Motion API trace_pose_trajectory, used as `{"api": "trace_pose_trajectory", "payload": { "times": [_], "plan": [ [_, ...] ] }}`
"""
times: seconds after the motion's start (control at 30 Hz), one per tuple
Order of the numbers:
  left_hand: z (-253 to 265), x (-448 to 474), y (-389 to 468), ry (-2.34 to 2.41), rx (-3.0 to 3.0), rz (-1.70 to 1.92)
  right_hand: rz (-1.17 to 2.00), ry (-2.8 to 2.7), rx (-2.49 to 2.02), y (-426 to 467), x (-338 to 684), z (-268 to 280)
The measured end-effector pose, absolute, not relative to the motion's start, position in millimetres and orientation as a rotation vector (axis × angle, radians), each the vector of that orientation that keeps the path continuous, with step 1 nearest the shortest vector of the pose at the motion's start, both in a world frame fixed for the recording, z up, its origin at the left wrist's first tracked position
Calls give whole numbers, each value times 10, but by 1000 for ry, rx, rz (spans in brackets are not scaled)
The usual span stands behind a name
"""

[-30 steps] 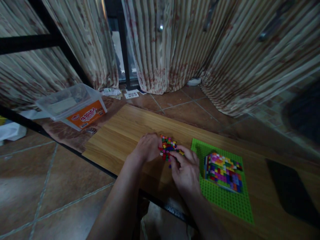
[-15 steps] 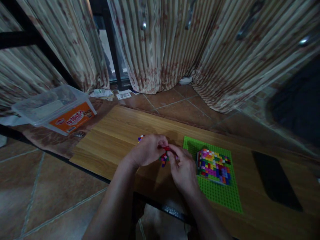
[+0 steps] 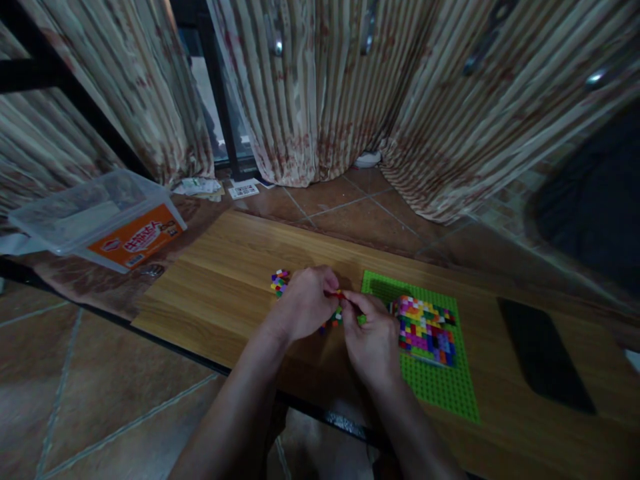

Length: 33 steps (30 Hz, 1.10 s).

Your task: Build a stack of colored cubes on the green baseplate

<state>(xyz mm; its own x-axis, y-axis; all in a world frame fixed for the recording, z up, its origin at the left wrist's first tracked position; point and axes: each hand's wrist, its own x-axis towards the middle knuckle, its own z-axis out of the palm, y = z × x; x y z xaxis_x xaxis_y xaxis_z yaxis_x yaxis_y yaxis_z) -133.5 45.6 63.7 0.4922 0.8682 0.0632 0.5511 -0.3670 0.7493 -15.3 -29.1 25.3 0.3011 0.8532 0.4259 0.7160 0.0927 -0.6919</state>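
My left hand (image 3: 309, 305) and my right hand (image 3: 373, 339) meet above the wooden table. Between their fingertips is a small red toy brick (image 3: 336, 293) with a bit of yellow at its right end; both hands pinch it. Loose coloured bricks (image 3: 280, 283) lie to the left, partly covered by my left hand. More bricks (image 3: 336, 319) show below the fingers. Just right of my right hand, a multicoloured block of stacked bricks (image 3: 427, 332) sits on a green studded baseplate (image 3: 443, 393).
A black flat slab (image 3: 546, 355) lies at the right of the wooden table (image 3: 215, 280). To the left stands a clear plastic box (image 3: 150, 235) with an orange label. Papers (image 3: 244, 191) lie near the striped curtains (image 3: 300, 120) at the back.
My hands have turned a little around the red brick, and yellow now shows at its end. More of the loose bricks at the left are visible. The view has shifted slightly.
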Motion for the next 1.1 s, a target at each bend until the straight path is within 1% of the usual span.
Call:
{"api": "trace_pose_trajectory", "payload": {
  "times": [0.13,0.37,0.5,0.77,0.93,1.1],
  "plan": [
    [599,-1320,482,1239,2014,625,186,-1436,-1682,-267,-151,213],
    [530,-1617,643,1195,2047,524,184,-1575,-1791,-262,-66,187],
    [525,-1767,686,1213,2095,416,227,-1645,-1759,-261,-93,147],
    [481,-1781,705,1299,2104,378,284,-1666,-1671,-263,-121,142],
    [482,-1793,713,1304,2098,407,384,-1875,-1543,-308,-55,202],
    [496,-1773,712,1310,2114,440,366,-2062,-1472,-322,-29,153]
  ]
}}
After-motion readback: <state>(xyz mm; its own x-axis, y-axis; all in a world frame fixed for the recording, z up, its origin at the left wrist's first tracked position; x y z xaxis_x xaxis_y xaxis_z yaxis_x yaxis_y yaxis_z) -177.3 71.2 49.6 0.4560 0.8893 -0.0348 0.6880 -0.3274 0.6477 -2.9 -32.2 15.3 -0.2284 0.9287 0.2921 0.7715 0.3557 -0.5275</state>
